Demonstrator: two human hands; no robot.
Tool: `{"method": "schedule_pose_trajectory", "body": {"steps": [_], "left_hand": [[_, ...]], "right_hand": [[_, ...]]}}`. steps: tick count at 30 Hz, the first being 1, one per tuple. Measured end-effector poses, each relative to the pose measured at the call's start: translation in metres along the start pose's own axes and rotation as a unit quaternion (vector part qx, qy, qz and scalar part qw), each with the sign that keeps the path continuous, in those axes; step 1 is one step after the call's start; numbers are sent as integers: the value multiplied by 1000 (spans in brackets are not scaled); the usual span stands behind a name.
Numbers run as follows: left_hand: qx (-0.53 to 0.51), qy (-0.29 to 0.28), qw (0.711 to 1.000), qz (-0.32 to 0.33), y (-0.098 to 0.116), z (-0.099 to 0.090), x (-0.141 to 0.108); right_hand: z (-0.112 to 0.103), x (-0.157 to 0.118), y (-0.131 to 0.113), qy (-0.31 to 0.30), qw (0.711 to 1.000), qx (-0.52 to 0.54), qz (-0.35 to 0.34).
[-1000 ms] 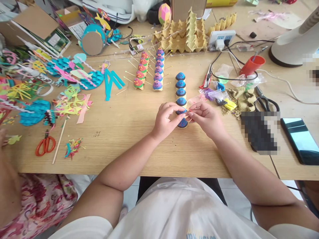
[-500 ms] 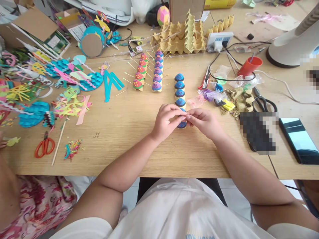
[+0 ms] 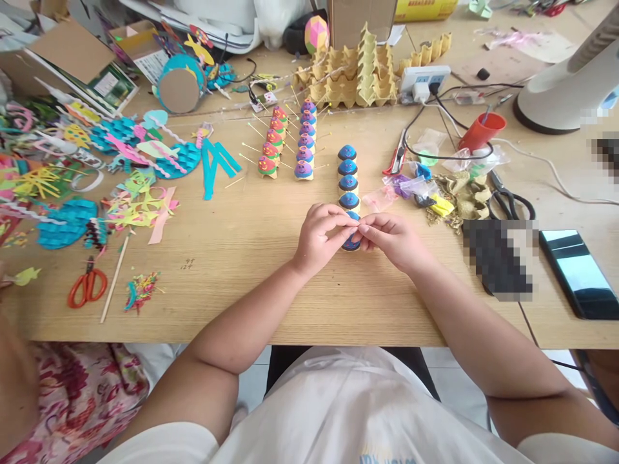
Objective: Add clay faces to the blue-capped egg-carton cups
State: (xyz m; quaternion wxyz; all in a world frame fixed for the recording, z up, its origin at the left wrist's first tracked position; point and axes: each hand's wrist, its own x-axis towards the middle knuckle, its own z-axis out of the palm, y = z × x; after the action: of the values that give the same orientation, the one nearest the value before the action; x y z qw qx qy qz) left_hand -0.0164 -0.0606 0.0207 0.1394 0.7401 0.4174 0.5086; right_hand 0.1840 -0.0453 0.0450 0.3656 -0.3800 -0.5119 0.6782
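My left hand (image 3: 323,235) and my right hand (image 3: 393,240) meet fingertip to fingertip, both pinched closed. What lies between the fingertips, if anything, is too small to make out. Just under and beyond them runs a row of egg-carton cups (image 3: 349,183) topped in blue with dark rims; small faces show on several. My fingers partly hide the nearest cups. To the left stand a row of purple-topped cups (image 3: 304,153) and a row of red, orange and green cups (image 3: 271,149), both with pins sticking out sideways.
Clay packets (image 3: 411,185), torn carton scraps (image 3: 467,196), black-handled scissors (image 3: 511,205), a utility knife (image 3: 397,154) and a phone (image 3: 578,274) lie right. Egg cartons (image 3: 333,90) stand behind. Orange scissors (image 3: 88,287), a stick (image 3: 115,278) and paper cut-outs (image 3: 140,200) lie left, beside another person's hand (image 3: 4,277).
My hands stay pinched together in nearly the same spot over the near end of the blue row. The view has shifted very slightly.
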Motion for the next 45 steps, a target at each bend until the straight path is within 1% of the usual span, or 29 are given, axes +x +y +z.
{"method": "schedule_pose_trajectory", "body": {"steps": [5,8,11,14,17,21,23,27,29,31,34,36,38,40,43,45], "left_hand": [[-20,9,1000,-12,-3,2,-1],[-24,-1,999,-26,-3,3,-2],[-32,0,999,-42,-2,4,-2],[-51,31,995,-76,-4,6,-2],[-79,68,988,-117,-9,6,0],[-96,97,974,-179,-17,7,1],[-103,128,963,-214,-19,8,1],[-149,160,932,-289,-22,13,6],[-173,165,920,-309,-24,15,13],[-189,161,917,-311,-29,17,23],[-195,161,919,-303,-37,22,38],[-207,180,909,-314,-42,26,42],[-217,191,900,-327,-44,31,41],[-203,177,908,-321,-44,33,37],[-181,126,936,-274,-43,30,33],[-187,108,941,-262,-44,27,32]], "right_hand": [[1,2,2,-8,1000,15,4],[3,1,2,6,1000,-8,-3],[6,0,2,47,998,-47,-23],[7,1,2,96,992,-56,-56],[5,2,0,141,986,-41,-81],[2,4,-7,229,967,-4,-110],[-1,6,-13,250,961,27,-114],[-8,23,-25,232,967,43,-97],[-12,37,-30,234,966,39,-103],[-15,51,-31,248,961,35,-119],[-16,64,-25,277,948,34,-152],[-16,66,-17,284,944,26,-165],[-16,65,-8,277,946,0,-167],[-17,63,0,256,953,-19,-163],[-18,62,6,236,958,-42,-157],[-18,62,8,225,960,-56,-155]]}}
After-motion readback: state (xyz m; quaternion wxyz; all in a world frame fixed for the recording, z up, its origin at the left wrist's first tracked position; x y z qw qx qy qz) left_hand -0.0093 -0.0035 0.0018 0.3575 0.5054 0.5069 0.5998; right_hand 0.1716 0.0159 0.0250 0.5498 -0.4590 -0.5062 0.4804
